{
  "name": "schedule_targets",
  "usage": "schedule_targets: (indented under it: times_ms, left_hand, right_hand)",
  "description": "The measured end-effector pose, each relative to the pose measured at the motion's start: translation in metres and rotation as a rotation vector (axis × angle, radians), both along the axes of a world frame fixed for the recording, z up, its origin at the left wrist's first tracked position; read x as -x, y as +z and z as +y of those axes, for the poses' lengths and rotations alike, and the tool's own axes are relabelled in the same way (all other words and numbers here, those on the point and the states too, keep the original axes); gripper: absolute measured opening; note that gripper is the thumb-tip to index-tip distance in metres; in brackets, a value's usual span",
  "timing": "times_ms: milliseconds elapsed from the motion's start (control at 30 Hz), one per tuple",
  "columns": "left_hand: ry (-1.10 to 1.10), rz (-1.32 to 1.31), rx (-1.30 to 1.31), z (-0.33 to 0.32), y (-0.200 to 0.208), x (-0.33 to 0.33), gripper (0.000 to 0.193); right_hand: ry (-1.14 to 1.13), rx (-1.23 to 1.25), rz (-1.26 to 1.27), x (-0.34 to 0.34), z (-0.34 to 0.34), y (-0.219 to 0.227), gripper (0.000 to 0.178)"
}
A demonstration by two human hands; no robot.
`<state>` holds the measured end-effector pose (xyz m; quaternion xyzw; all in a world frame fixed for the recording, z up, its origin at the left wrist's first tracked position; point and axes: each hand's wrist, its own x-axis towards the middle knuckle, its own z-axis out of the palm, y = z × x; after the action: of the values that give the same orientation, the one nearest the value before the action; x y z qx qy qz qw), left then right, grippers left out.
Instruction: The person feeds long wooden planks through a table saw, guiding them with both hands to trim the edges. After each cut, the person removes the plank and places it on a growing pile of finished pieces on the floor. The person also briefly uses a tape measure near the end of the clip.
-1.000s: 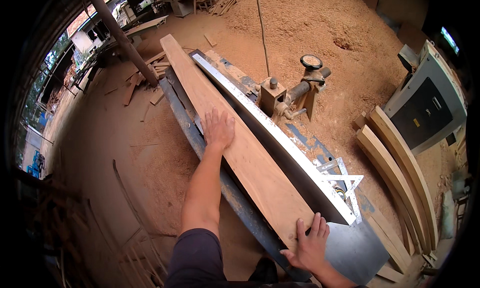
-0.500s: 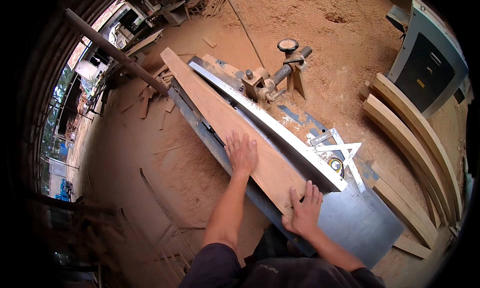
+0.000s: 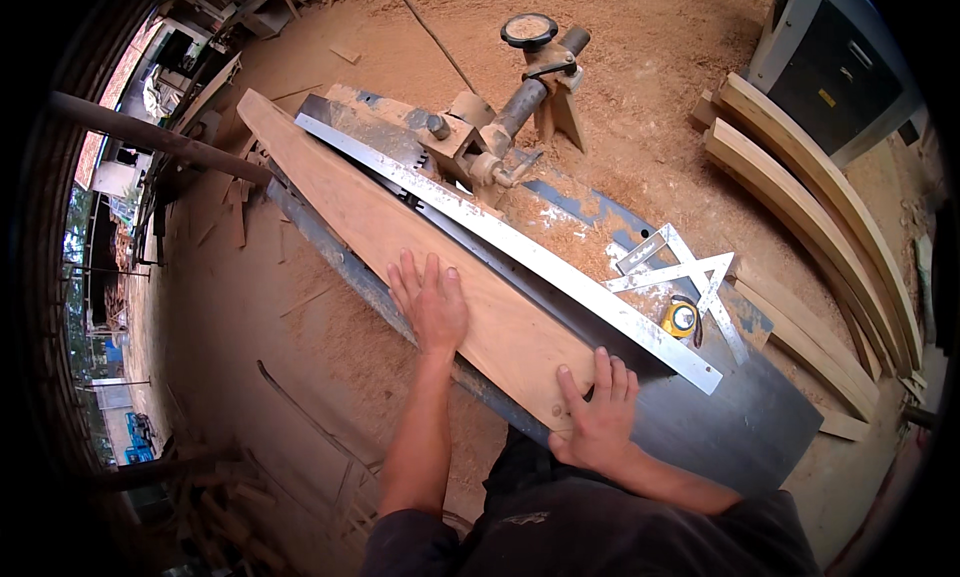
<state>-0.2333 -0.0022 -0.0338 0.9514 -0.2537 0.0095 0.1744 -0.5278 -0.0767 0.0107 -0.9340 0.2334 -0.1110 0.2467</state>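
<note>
where the view starts at far left, a dark pole [image 3: 150,137] slants over wood scraps [image 3: 235,212] on the sawdust floor [image 3: 300,377]. long plank [image 3: 400,237]: lies flat on the planer table [image 3: 740,427], running diagonally from upper left to lower centre, its far edge against the metal fence [image 3: 520,257]. left hand [image 3: 432,302]: palm down on the plank's near half, fingers spread, pressing flat, no pinch. right hand [image 3: 598,412]: fingers spread over the plank's near end, thumb on the end face, w/ the palm partly off the wood. behind fence: machine w/ round dial [image 3: 530,29]. right of fence: metal square [image 3: 690,272] & yellow tape measure [image 3: 682,318] on the table, touching. far right: curved wooden pieces [image 3: 800,197] stacked on the floor beside a grey cabinet [image 3: 840,67].
</note>
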Motion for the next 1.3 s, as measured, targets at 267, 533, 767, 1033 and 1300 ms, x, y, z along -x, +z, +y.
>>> schedule_targets:
  times_ms: [267, 533, 767, 1033, 1300]
  left_hand:
    - [0.002, 0.022, 0.03, 0.002, 0.0, -0.059, 0.052]
    - [0.033, 0.019, 0.025, 0.006, -0.002, -0.111, 0.052]
    - [0.081, 0.026, 0.007, 0.013, -0.001, -0.14, 0.054]
    - [0.0, 0.032, 0.096, 0.012, -0.005, -0.051, 0.047]
    - [-0.019, -0.007, 0.168, 0.017, -0.006, -0.116, 0.043]
  right_hand:
    - [-0.005, 0.021, 0.014, -0.06, 0.006, 0.001, 0.094]
    - [-0.007, 0.037, -0.019, -0.114, 0.012, -0.003, 0.094]
    - [-0.017, 0.032, -0.114, -0.163, 0.02, -0.01, 0.092]
    - [-0.036, 0.062, -0.147, -0.206, 0.026, -0.021, 0.091]
    - [-0.042, 0.078, -0.195, -0.268, 0.033, -0.025, 0.085]
